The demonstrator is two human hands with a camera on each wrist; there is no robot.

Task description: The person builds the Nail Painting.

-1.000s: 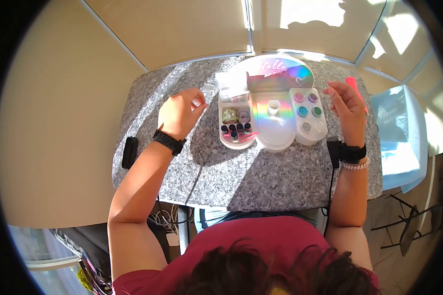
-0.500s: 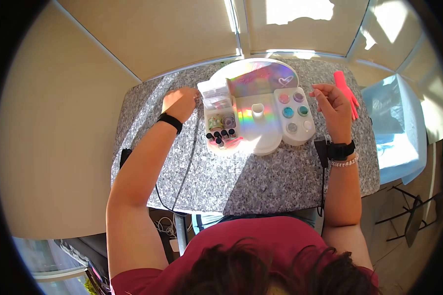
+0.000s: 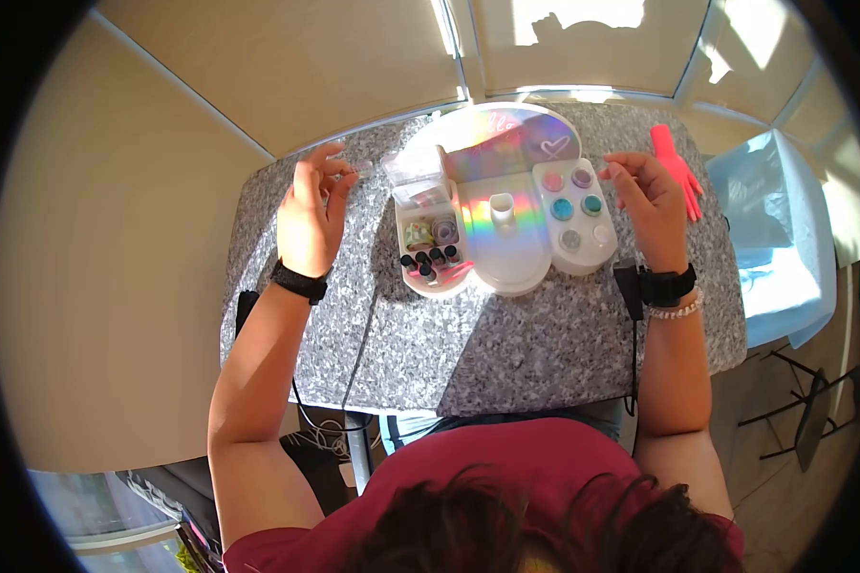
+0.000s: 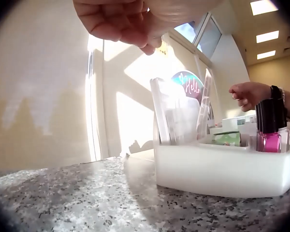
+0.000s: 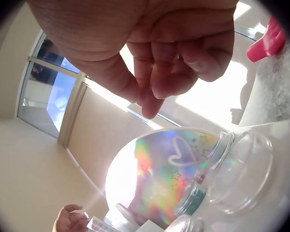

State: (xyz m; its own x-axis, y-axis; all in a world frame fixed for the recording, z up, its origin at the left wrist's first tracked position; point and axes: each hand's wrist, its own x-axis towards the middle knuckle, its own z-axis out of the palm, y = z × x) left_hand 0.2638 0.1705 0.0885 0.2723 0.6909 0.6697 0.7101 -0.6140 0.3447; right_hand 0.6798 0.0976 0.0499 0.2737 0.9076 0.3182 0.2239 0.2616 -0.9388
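My left hand [image 3: 313, 215] is raised at the left of the table, and its thumb and fingers pinch a small clear piece [image 3: 361, 169]. To its right stands a white nail kit [image 3: 545, 270] with an upright iridescent panel [image 5: 157, 164]. The kit's left section holds small black-capped bottles [image 3: 427, 260], one with pink polish [image 4: 269, 141], and two small rolls [image 3: 419, 234]. Clear compartment boxes [image 3: 416, 177] stand behind them. At the kit's right section, over several small jars [image 3: 563, 208], my right hand [image 3: 652, 196] hovers with bent fingers; I cannot tell whether it pinches something tiny.
A pink practice hand [image 3: 676, 162] lies on the speckled table [image 3: 382, 344], right of my right hand. A blue-covered piece of furniture [image 3: 779, 229] stands beyond the right edge. Dark cables [image 3: 354, 358] run over the table's front edge, and a beige wall [image 3: 382, 57] rises behind.
The left hand has reached down toward the table beside the kit, then risen and moved left with the clear piece at its fingertips. The right hand holds much the same pose.
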